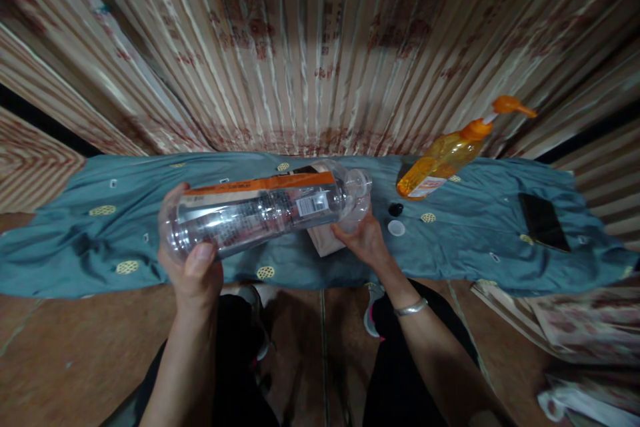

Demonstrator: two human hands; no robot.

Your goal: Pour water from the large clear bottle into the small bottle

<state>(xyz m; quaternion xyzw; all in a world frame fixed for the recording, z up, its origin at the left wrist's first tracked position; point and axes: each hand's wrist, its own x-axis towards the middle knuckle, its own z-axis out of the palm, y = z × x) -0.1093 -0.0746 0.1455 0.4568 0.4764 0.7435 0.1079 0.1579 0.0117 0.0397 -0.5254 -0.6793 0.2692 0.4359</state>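
A large clear plastic bottle [250, 220] with an orange-edged label and a barcode lies tilted in the air, its mouth to the right. My left hand [193, 280] is wrapped round its base end, thumb on the near side. Just below the bottle's mouth, my right hand [369, 240] grips a small clear container [357, 211], whose exact shape is partly hidden by the fingers. Mouth and container appear to meet or overlap; I cannot tell whether they touch. Beneath them sits a pale folded item [326, 240], mostly covered by the bottle.
A teal patterned cloth [280, 273] covers the low surface. On it are an orange pump bottle [440, 160], a small black cap [396, 209], a white cap [397, 228] and a dark flat object [543, 221]. A striped curtain [320, 47] hangs behind.
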